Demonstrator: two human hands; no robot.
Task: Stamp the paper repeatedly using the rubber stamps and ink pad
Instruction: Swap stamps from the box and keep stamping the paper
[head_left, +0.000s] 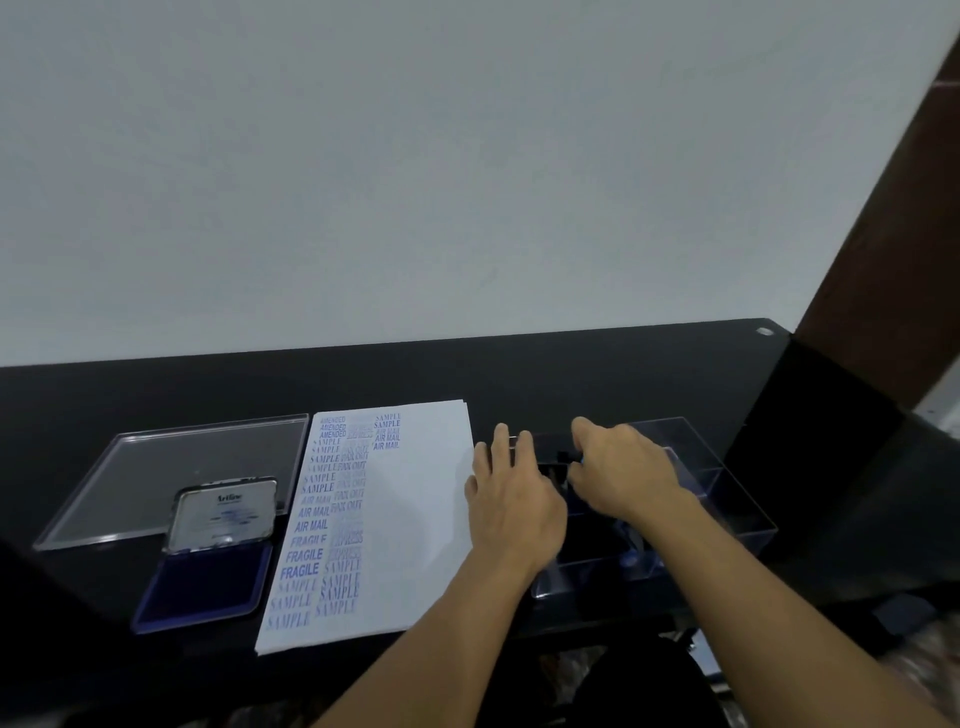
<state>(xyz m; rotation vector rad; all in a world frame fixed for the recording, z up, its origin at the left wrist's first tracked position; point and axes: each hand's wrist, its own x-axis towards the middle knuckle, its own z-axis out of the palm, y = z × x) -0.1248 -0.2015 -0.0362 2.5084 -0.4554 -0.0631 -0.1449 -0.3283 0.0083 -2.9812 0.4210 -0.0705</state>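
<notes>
Forearms come in from the lower edge, both bare, and meet over a clear plastic box (737, 504) with compartments that stands on the right part of the black desk (571, 374). The left hand (511, 499) lies palm down at the box's left side, just beside the paper (415, 519); its fingers (501, 441) are straight and slightly spread, with the tips at the box's near-left rim, and they grip nothing. The right hand (626, 470) hangs over the middle of the box with the wrist raised, the thumb up and the other fingers curled down toward a small dark stamp (562, 457) between the two hands. Whether those fingers actually pinch the stamp I cannot tell, since the knuckles cover the contact.

The paper lies flat in the middle of the desk, its left part filled with columns of blue stamped words. Left of it sits the ink pad (205, 592), open, its metal lid (226, 514) tilted up. Behind that lies a flat clear cover (156, 478).
</notes>
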